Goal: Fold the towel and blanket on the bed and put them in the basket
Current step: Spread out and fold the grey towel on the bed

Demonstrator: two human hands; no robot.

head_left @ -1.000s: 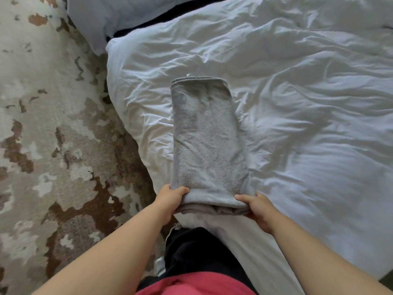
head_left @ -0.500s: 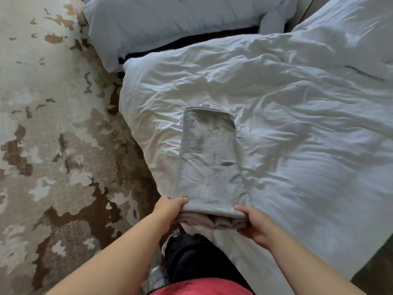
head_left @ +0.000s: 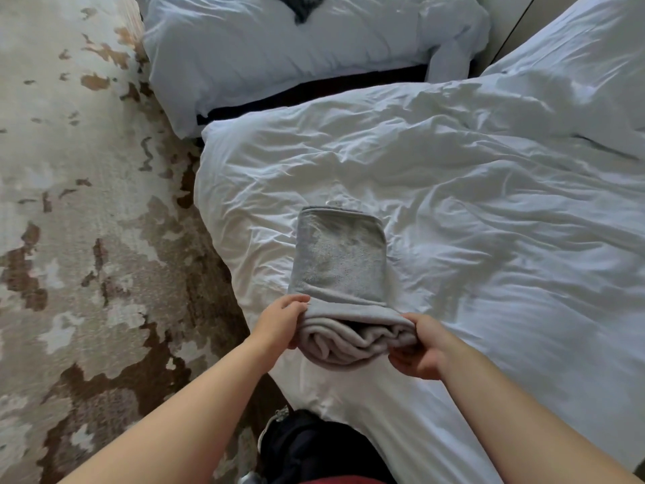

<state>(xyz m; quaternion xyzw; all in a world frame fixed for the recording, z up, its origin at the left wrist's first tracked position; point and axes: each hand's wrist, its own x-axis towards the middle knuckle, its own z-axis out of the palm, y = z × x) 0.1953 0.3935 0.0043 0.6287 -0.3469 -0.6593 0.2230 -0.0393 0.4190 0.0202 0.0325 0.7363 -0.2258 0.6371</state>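
My left hand (head_left: 281, 323) and right hand (head_left: 420, 347) grip the folded grey blanket (head_left: 338, 260) by its near end on the bed (head_left: 488, 239); fold looks done, next I lift it whole toward the basket, not in view.

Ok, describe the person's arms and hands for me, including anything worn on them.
Both forearms are bare all the way to the frame's edge, with no sleeve in view. The left hand and right hand are bare too: no gloves, and no ring, watch or bracelet shows. Below the arms there is a strip of red garment above dark trousers.
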